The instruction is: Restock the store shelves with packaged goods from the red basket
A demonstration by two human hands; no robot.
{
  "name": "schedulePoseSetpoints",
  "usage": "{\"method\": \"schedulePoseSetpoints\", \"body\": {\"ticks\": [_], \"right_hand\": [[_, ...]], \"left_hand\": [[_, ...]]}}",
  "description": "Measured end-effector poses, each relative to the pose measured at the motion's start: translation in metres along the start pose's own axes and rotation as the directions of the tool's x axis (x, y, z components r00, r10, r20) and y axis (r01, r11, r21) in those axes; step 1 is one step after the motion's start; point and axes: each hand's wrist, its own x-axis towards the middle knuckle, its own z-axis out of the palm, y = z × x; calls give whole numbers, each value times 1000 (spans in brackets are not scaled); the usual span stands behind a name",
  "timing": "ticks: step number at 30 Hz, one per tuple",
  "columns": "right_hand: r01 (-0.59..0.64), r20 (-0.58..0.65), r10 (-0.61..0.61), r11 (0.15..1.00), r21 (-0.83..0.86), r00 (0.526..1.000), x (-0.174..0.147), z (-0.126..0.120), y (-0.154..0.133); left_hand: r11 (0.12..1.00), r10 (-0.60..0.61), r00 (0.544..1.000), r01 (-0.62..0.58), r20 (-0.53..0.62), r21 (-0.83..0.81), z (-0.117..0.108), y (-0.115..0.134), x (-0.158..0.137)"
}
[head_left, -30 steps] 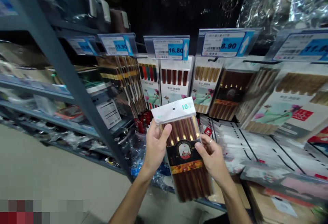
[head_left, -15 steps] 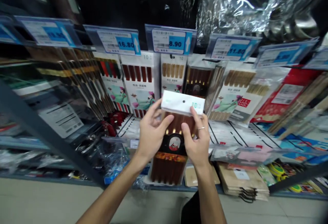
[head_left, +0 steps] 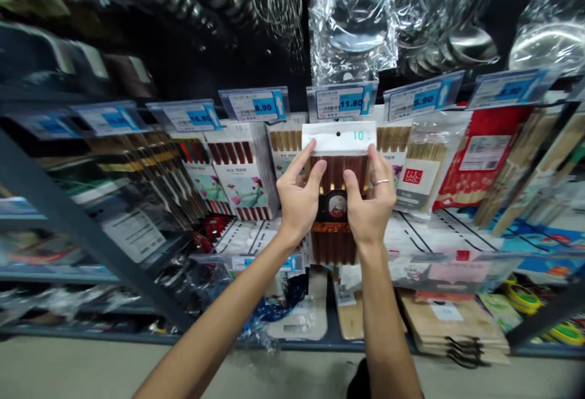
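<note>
Both hands hold a pack of dark brown chopsticks (head_left: 336, 250) upright in front of the hanging rack. It has a white top strip marked 10 and a black band with a round emblem. My left hand (head_left: 299, 195) pinches its left edge, thumb across the front. At its right edge, my right hand (head_left: 372, 201), with a ring on one finger, grips it the same way. Just left of the pack hang red-brown chopstick packs (head_left: 240, 170). Behind it on the right are a light wooden chopstick pack (head_left: 393, 140) and a clear bag with a red label (head_left: 418, 173).
Price tags (head_left: 342, 102) line a rail above the packs. Ladles (head_left: 470, 44) and whisks (head_left: 276, 0) hang higher up. A slanted grey shelf post (head_left: 98, 237) stands at left. Wooden cutting boards (head_left: 450, 320) lie low on the right.
The chopstick pack has risen and come nearer the rack, more upright, with both hands still on it. My view has shifted right and up, showing more of the hanging utensils.
</note>
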Motion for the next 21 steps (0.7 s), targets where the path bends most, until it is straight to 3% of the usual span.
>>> {"method": "schedulePoseSetpoints", "body": {"ticks": [6,21], "right_hand": [[65,28,-65,998,-9,998,27,-1,4],[-2,64,0,1000,26,998,44,8,21]], "left_hand": [[996,62,998,-60,-21,67,9,-4,15],[998,-25,999,23,36,57,12,-10,35]]}}
